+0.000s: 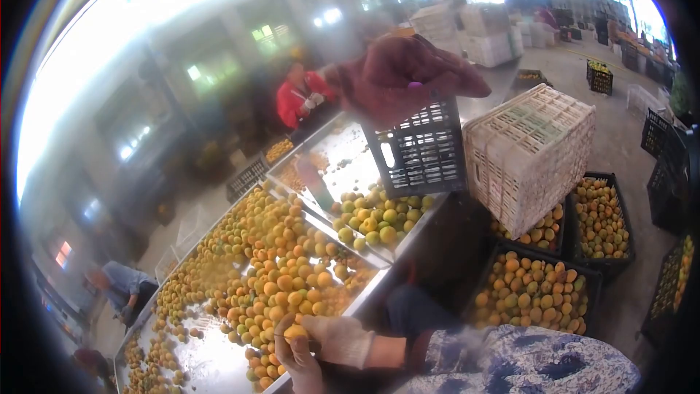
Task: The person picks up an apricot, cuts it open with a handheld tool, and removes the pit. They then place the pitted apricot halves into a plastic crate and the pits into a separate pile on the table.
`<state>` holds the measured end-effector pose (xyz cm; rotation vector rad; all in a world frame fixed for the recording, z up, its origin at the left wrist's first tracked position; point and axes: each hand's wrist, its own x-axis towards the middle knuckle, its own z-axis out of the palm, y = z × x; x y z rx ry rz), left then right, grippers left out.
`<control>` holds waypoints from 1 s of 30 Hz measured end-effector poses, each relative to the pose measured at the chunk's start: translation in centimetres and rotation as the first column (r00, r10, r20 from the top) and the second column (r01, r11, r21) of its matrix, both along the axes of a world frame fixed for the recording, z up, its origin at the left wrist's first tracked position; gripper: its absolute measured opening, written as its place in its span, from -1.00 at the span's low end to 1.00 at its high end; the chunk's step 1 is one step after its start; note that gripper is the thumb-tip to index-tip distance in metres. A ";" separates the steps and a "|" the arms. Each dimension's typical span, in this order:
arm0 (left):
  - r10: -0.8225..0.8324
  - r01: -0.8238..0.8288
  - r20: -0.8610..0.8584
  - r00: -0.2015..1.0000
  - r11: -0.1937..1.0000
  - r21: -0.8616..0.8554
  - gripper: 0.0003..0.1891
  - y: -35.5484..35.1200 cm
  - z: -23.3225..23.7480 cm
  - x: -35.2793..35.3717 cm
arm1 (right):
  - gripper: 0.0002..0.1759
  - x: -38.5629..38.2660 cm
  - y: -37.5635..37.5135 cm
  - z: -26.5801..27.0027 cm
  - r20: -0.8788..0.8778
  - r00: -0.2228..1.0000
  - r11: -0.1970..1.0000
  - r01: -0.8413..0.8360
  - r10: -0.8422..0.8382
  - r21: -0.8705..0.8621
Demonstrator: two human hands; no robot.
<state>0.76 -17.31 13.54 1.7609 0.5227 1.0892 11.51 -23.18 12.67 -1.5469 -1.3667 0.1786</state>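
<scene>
At the lower middle, my left hand (300,371) and my right hand (341,340), both in pale gloves, meet at the near edge of a metal sorting table (211,357). Between their closed fingers is a yellow-orange fruit (295,333), touched by both. Part of the right fingers is hidden. Many orange and yellow-green fruits (292,277) are spread over the table beyond. A divider separates them from a section of larger greenish fruits (383,222).
A person in dark red (394,76) is behind a black crate (419,149) tilted over the table. A white crate (529,153) stands to the right, above crates of fruit (536,292). A person in red (299,98) and one in blue (120,281) are further off.
</scene>
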 end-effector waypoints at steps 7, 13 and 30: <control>0.028 0.000 -0.129 0.991 0.978 0.208 -0.44 1.3 -1.3 0.1 | -0.74 0.9 1.2 -3.0 0.164 0.986 0.978 0.057 -0.024 -0.203; 0.027 0.066 -0.315 0.949 0.958 0.280 -0.47 0.5 2.0 0.4 | -0.75 1.2 3.9 -8.0 -0.172 0.983 0.997 -0.069 0.072 0.024; 0.072 0.055 -0.231 0.970 0.864 0.501 -0.63 0.8 -0.7 -2.6 | -0.75 1.2 0.9 -0.6 -0.112 0.959 0.919 -0.282 0.261 -0.275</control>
